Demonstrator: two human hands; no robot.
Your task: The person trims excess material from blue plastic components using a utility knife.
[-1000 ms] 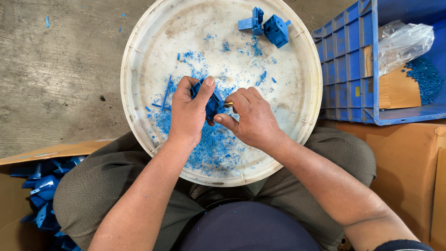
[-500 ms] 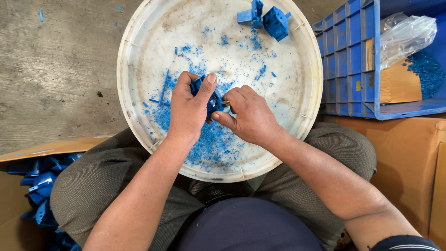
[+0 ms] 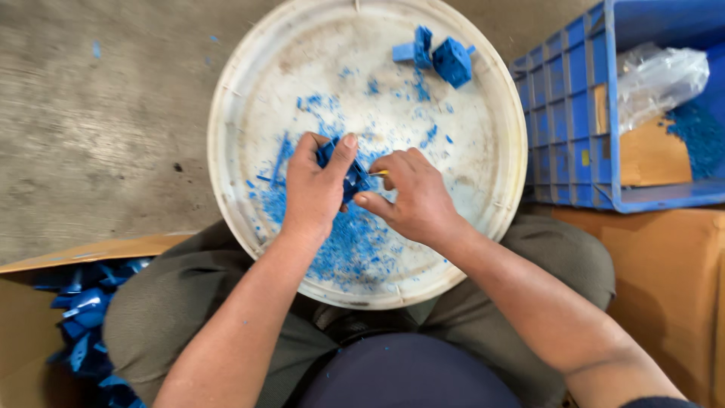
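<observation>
Head view shows little change since a moment ago: your left hand (image 3: 316,189) still pinches the small blue plastic part (image 3: 349,175) over the round white tray (image 3: 226,121) on your lap, and your right hand (image 3: 411,196) stays curled beside it, touching its edge. Blue shavings (image 3: 355,242) lie underneath.

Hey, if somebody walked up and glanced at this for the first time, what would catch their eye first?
Probably the big round white tray on the person's lap, littered with bright blue shavings. At its middle the left hand grips a small blue plastic part while the right hand works against it. Two more blue parts lie at the tray's far rim, and a blue crate stands to the right.
</observation>
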